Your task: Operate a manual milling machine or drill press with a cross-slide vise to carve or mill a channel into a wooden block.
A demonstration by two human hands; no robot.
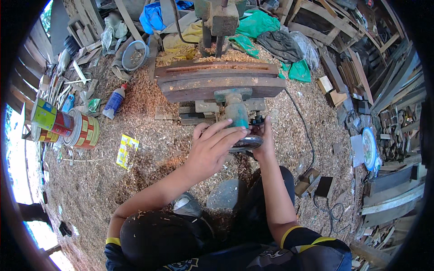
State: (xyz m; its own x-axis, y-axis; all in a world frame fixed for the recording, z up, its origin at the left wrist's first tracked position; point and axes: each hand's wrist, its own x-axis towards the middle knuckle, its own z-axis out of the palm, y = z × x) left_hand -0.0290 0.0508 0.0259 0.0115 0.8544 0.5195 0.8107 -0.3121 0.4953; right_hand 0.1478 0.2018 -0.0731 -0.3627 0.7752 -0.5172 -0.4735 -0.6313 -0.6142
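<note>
A machine with a dark metal handwheel [247, 143] stands in front of me, its greenish cylindrical shaft housing [236, 115] running back to a wooden clamp. My left hand [210, 149] lies over the wheel's left side, its long fingers reaching across the housing's near end; its thumb is hidden. On the right side of the wheel, my right hand [264, 141] is closed, with its fingers partly hidden behind the rim. A black knob [257, 120] shows beside its fingertips. Beyond, two thick wooden boards [217, 86] form the clamp, with a workpiece of reddish wood [221, 70] along them.
Above the clamp hangs a metal machine head [221, 22]. Wood shavings cover the floor [90, 180]. Stacked paint cans [86, 131] and a spray bottle [114, 101] are at left. A black cable [307, 135] runs along the right, near wood scraps [398, 135].
</note>
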